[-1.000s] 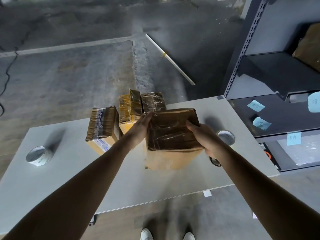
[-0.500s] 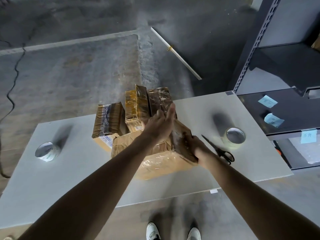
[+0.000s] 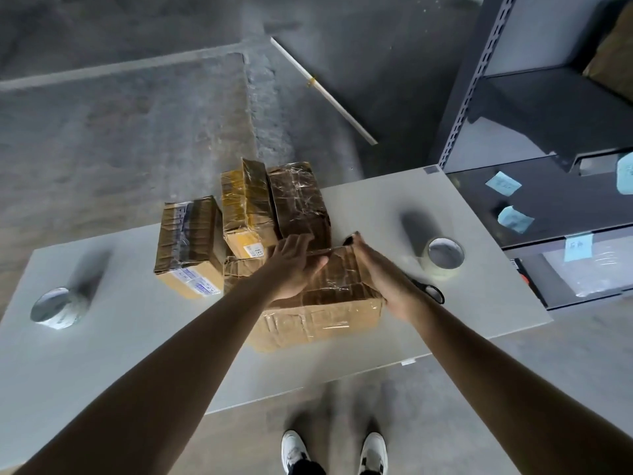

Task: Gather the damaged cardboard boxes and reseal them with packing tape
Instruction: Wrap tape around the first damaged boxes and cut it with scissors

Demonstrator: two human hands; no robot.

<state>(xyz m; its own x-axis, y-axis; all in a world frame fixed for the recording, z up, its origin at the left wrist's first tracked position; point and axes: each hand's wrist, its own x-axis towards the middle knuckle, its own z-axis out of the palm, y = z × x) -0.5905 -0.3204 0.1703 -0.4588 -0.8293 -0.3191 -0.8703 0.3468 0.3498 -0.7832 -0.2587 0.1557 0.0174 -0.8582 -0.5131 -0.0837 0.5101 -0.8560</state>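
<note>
Standing at a big pale table [image 3: 120, 354] on a concrete floor, with a grey metal shelving rack [image 3: 548, 108] off to the right side.

The main thing is the biggest cardboard box [image 3: 329, 320], sitting near the front edge of the table, roughly in the middle. It's crumpled and wrapped in shiny clear tape (pretty beat up, honestly). Right behind it are three smaller boxes bunched together: a brown box with labels [image 3: 188, 241] on the left, a yellow-taped box [image 3: 246, 207] in the middle, and a dark crinkly box [image 3: 298, 200] on the right, which touches the yellow one.

Both hands are on the big box. The left hand [image 3: 294, 269] lies flat on top with the fingers straight, palm down. The right hand [image 3: 380, 272] is pressed along the box's right top edge, fingers straight and together. Neither one is curled around anything.

One tape roll [image 3: 444, 257] sits on the table to the right of the big box, and a second tape roll [image 3: 56, 308] is well away on the far left. Black-handled scissors [image 3: 430, 291] lie just beside the right wrist, partly hidden by it. A few blue sticky notes [image 3: 503, 183] are stuck on the rack.
</note>
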